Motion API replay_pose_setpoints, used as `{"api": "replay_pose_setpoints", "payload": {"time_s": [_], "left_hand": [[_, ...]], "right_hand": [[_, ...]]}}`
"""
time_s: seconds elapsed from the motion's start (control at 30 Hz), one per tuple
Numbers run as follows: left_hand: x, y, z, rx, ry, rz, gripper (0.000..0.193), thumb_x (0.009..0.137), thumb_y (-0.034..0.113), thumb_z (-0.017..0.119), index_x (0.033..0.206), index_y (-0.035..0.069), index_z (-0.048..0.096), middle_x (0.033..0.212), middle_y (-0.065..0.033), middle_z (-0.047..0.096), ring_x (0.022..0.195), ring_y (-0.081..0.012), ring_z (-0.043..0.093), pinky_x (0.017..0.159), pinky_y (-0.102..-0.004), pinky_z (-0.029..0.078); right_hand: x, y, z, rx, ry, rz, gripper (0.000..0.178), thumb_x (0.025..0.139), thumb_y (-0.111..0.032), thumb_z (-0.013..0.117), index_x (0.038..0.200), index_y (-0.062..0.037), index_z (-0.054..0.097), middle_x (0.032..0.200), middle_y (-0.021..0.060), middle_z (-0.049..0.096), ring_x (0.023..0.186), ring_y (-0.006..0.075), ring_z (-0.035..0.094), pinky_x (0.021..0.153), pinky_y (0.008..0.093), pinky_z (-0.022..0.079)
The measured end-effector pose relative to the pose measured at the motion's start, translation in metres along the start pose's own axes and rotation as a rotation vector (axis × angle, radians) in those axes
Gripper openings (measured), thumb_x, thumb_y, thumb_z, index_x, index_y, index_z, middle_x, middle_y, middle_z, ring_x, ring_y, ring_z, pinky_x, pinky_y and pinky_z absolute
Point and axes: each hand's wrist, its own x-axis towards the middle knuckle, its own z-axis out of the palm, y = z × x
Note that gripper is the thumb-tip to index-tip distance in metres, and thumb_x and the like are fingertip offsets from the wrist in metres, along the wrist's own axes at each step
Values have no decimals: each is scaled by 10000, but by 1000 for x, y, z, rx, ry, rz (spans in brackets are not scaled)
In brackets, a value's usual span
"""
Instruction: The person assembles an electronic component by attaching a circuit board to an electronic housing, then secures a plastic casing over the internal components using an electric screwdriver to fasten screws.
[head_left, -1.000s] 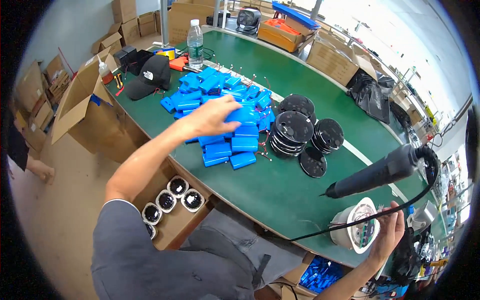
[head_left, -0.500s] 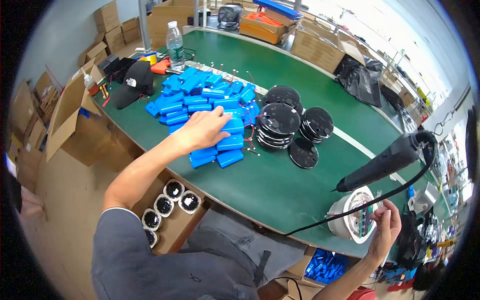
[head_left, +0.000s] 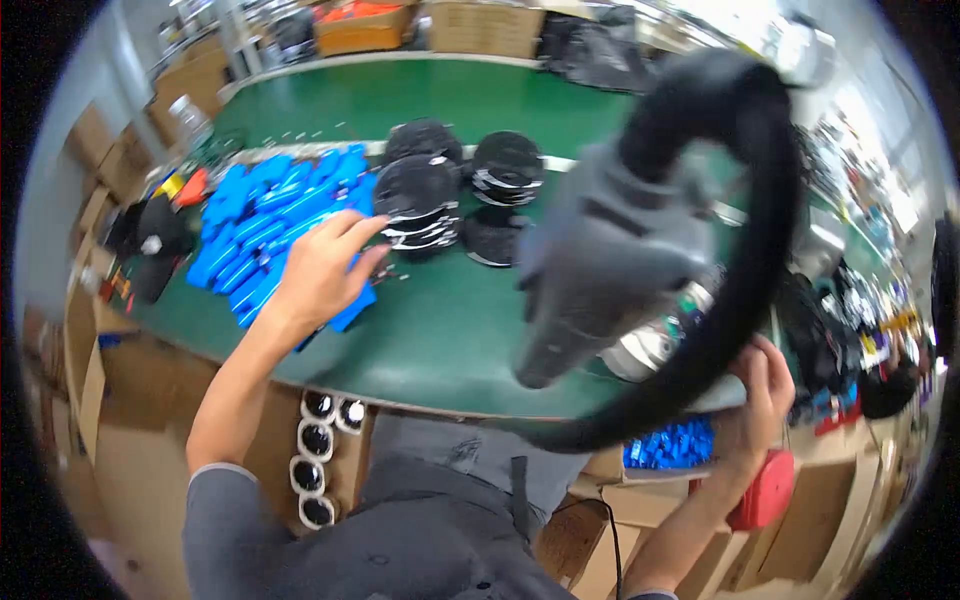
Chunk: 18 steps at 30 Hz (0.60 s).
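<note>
My left hand (head_left: 325,262) hovers over the near right edge of a heap of blue shrink-wrapped battery packs (head_left: 262,222), its thumb and fingers apart and nothing visible between them. Just beyond its fingertips stands a stack of black round discs (head_left: 415,190). At the right, my right hand (head_left: 762,395) is beside a white round housing (head_left: 635,355) with a green circuit board. Its fingers are bent, but the tips are partly hidden behind a thick black cable (head_left: 765,210). A dark hanging electric screwdriver (head_left: 610,250), blurred and close, covers part of the housing.
More black discs (head_left: 505,165) stand beside the first stack on the green table (head_left: 440,350). Below the edge are a carton of white-rimmed black round units (head_left: 315,440), a box of small blue parts (head_left: 670,445) and a red stool (head_left: 765,490). A dark cap (head_left: 155,240) lies far left.
My left hand has come off the blue battery packs and moved toward the black discs, fingers spreading. The view has shifted, and the screwdriver now looms large in front of the housing.
</note>
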Motion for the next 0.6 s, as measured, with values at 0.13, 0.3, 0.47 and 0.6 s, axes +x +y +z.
{"api": "replay_pose_setpoints", "payload": {"time_s": [0.13,0.3,0.47,0.6], "left_hand": [[2,-15,-26,59,23,-81,284,844,100,701,1113,40,634,915,-132,623,807,-321,629,677,-406,512],[-7,-21,-46,95,-72,-234,285,841,19,665,1124,12,626,982,-161,644,849,-308,654,759,-386,523],[-1,-3,-13,17,-99,-55,289,825,59,697,1109,38,647,928,-137,636,842,-332,630,724,-403,510],[17,13,25,-210,-217,19,286,806,-9,678,1088,10,634,1004,-183,633,916,-363,630,779,-377,515]], "right_hand": [[-12,27,-41,30,13,88,257,991,-138,558,1170,38,613,829,56,612,749,118,576,704,250,476],[-18,44,-48,77,53,168,254,994,-143,553,1182,16,615,804,33,605,698,109,574,645,248,483],[-23,53,-51,8,67,165,261,975,-148,574,1165,24,628,830,54,645,727,120,611,698,258,516],[-15,45,-18,18,-34,174,272,947,-122,608,1166,36,635,868,68,668,782,124,630,747,256,520]]}}
